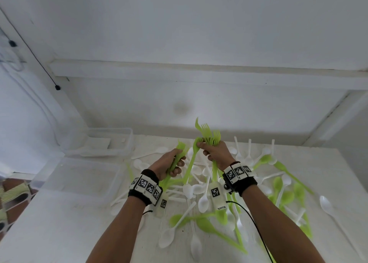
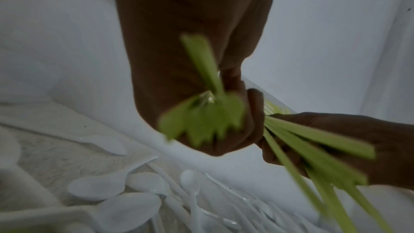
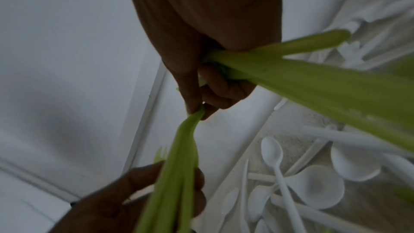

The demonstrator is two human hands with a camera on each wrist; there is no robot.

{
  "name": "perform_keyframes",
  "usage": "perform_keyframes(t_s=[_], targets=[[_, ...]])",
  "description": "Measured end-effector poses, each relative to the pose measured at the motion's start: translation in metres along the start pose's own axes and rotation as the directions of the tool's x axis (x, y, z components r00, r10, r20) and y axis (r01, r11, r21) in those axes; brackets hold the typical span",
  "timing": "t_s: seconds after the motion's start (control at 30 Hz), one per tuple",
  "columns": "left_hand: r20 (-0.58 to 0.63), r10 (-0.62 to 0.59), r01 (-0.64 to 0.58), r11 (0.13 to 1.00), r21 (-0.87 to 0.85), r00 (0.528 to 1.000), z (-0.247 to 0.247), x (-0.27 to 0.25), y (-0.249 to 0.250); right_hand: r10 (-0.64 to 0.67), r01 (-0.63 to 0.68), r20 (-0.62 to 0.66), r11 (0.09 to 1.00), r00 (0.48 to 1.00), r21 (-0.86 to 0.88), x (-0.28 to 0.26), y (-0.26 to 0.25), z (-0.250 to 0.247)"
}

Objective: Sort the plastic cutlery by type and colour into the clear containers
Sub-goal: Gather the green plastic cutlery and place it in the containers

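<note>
Green forks (image 1: 208, 135) fan tines-up out of the right hand (image 1: 216, 156), whose grip is curled round their handles while thumb and forefinger pinch one more fork (image 1: 192, 159) that slants down toward the pile. Just beside it, the left hand (image 1: 169, 166) has its grip wrapped round a second green bundle (image 1: 180, 153). Merging both bundles tines-together before carrying them should prevent slips. Beneath, white spoons (image 1: 203, 201) and green spoons (image 1: 211, 226) litter the tabletop (image 1: 69, 223); two clear containers (image 1: 79, 181) wait to the left.

White table (image 1: 59, 229) against a white wall (image 1: 199, 23); black cable (image 1: 29, 49) at left.
</note>
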State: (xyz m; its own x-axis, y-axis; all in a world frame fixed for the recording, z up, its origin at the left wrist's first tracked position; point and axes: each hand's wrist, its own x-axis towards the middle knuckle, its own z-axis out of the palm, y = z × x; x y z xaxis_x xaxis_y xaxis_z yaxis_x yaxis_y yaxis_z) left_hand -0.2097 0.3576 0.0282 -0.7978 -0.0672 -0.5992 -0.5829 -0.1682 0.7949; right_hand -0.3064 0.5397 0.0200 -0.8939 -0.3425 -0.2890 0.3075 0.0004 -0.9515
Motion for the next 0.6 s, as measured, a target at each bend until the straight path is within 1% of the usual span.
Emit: perform_keyframes(t_s=[0.07,0.17,0.23,0.4,0.5,0.6], targets=[[0.026,-0.012,0.012,1.000,-0.007,1.000,0.002,-0.003,0.001,-0.004,0.004,-0.013,0.999,1.000,-0.051,0.000,0.001,0.003],[0.030,-0.006,0.006,1.000,-0.018,1.000,0.004,-0.005,0.001,0.003,-0.003,0.002,0.997,1.000,-0.073,-0.001,0.002,0.005],[0.035,0.000,0.002,0.998,-0.066,0.999,0.003,-0.004,0.001,0.006,-0.004,0.025,0.997,1.000,-0.074,-0.001,0.004,0.007],[0.114,0.029,-0.003,0.973,-0.229,0.993,0.004,-0.002,-0.003,0.010,-0.006,0.056,0.997,0.998,-0.074,-0.003,0.005,0.012],[0.102,0.084,-0.062,0.976,-0.209,0.991,0.006,0.001,-0.007,-0.002,0.009,0.063,0.994,0.998,-0.106,-0.003,0.007,0.013],[0.019,0.100,-0.093,0.974,-0.208,0.995,0.010,0.001,-0.007,-0.009,0.016,0.044,0.990,0.999,-0.142,-0.002,0.011,0.012]])
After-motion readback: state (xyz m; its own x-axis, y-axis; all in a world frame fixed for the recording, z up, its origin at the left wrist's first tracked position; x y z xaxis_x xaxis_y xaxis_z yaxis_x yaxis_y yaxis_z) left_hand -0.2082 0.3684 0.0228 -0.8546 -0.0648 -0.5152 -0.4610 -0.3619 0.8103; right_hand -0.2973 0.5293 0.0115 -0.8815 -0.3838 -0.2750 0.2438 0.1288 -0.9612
